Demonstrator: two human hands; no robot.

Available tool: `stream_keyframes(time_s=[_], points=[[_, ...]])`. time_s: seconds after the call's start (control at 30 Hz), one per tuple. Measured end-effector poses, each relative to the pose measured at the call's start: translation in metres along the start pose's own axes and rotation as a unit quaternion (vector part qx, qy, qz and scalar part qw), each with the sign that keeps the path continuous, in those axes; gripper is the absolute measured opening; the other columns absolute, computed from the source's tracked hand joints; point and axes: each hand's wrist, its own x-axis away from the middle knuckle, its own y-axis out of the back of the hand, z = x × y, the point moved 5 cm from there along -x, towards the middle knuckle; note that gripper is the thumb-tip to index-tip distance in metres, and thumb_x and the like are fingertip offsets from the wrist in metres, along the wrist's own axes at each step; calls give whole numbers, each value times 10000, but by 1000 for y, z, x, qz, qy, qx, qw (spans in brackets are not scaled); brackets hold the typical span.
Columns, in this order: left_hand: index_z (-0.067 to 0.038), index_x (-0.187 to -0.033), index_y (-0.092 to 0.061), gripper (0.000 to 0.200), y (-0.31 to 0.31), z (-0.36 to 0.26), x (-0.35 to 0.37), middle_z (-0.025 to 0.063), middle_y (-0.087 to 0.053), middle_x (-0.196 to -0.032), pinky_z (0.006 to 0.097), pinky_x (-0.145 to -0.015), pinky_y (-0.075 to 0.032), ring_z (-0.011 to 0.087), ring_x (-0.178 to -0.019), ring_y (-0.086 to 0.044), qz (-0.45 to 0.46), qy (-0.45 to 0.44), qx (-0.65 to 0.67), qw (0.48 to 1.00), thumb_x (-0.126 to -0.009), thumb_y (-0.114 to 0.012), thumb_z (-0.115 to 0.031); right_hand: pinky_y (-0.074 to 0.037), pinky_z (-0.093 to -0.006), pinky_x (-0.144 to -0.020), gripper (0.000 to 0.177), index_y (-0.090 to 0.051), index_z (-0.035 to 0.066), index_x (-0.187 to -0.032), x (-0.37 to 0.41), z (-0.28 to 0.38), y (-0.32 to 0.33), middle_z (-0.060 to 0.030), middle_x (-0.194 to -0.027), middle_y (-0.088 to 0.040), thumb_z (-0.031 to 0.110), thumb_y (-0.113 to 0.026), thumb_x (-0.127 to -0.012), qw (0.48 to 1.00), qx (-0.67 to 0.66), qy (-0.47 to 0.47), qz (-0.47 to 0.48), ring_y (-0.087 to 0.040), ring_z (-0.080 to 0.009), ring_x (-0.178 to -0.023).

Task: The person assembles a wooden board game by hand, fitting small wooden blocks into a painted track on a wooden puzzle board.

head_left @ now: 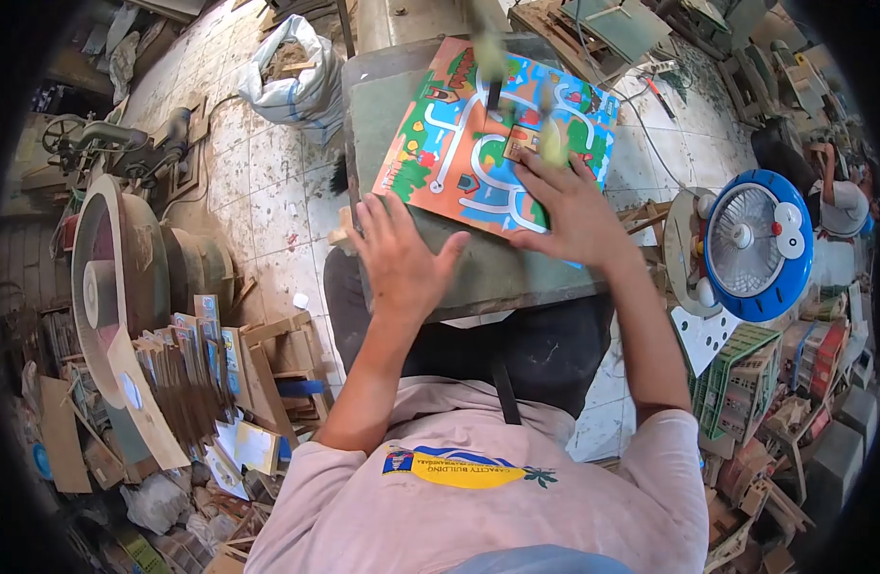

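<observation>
A square board with a colourful printed picture and pale winding tracks (459,143) lies tilted on a worn dark green work surface (392,86). My left hand (400,256) rests with fingers spread at the board's near left corner, thumb out over the work surface. On the board's right part lies my right hand (569,206), palm down and fingers apart. Its fingertips are beside a small brown printed block (522,142). Blurred yellowish shapes, too smeared to make out, hang above the board's upper part.
A white sack (292,81) stands beyond the work surface at the left. Thin boards (187,359) stand stacked at the lower left, near a large round machine wheel (100,277). To the right are a blue fan (760,246), a green crate (737,383) and another person (842,201).
</observation>
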Motion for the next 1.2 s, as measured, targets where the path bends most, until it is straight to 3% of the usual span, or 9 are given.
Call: stream_keyframes(time_s=[0.07, 0.2, 0.37, 0.47, 0.77, 0.8, 1.07, 1.2], points=[[160, -1596, -322, 1189, -4, -8, 1, 428, -352, -1637, 711, -1264, -196, 582, -1570, -291, 4, 2, 3, 1000, -878, -796, -660, -330, -619, -1265, 978, -541, 14, -1549, 2, -12, 1, -176, -1604, -537, 674, -754, -859, 998, -12, 58, 33, -449, -429, -1533], [170, -1578, -314, 1218, -11, -5, -12, 414, -348, -1627, 719, -1255, -203, 578, -1569, -280, -13, -3, 13, 1000, -843, -836, -647, -316, -623, -1277, 1000, -512, 19, -1576, 5, -7, -11, -189, -1613, -525, 692, -729, -868, 998, 22, 49, 30, -434, -428, -1546], [149, -1570, -333, 1222, -2, 5, -32, 388, -369, -1613, 726, -1239, -234, 570, -1556, -300, 20, -19, 53, 998, -793, -888, -613, -315, -609, -1282, 962, -511, 14, -1581, 9, 6, -16, -199, -1655, -484, 673, -704, -906, 998, 56, 2, -12, -414, -423, -1564], [179, -1559, -337, 1229, 0, 8, -41, 426, -332, -1639, 704, -1255, -250, 595, -1560, -289, 29, -49, 48, 997, -782, -911, -580, -305, -603, -1289, 945, -519, -5, -1569, 8, 19, -12, -201, -1681, -454, 649, -715, -916, 998, 39, -44, 18, -399, -414, -1576], [161, -1597, -327, 1273, -6, 22, -67, 399, -311, -1674, 675, -1293, -216, 546, -1602, -259, 61, -90, 41, 993, -755, -927, -582, -297, -592, -1292, 943, -531, -25, -1558, 10, 38, -18, -222, -1695, -435, 617, -762, -908, 994, 36, -96, -38, -381, -380, -1597], [145, -1601, -334, 1266, -7, 24, -69, 366, -319, -1687, 679, -1287, -220, 512, -1613, -260, 61, -92, 33, 993, -754, -919, -592, -297, -592, -1292, 943, -531, -25, -1558, 10, 39, -19, -222, -1695, -435, 617, -762, -908, 993, 37, -101, -39, -381, -380, -1597], [88, -1659, -304, 1289, -6, 35, -97, 305, -305, -1736, 634, -1317, -202, 444, -1643, -253, 89, -135, 46, 986, -731, -935, -548, -330, -637, -1239, 942, -533, -84, -1536, 7, 60, -28, -268, -1678, -439, 588, -757, -914, 984, 23, -147, -98, -414, -455, -1558], [84, -1621, -370, 1298, -11, 41, -116, 308, -327, -1717, 669, -1300, -220, 467, -1633, -259, 91, -189, 55, 976, -688, -930, -621, -342, -633, -1230, 940, -538, -108, -1518, 2, 74, -33, -277, -1671, -443, 578, -757, -914, 976, 27, -177, -122, -426, -453, -1548]])
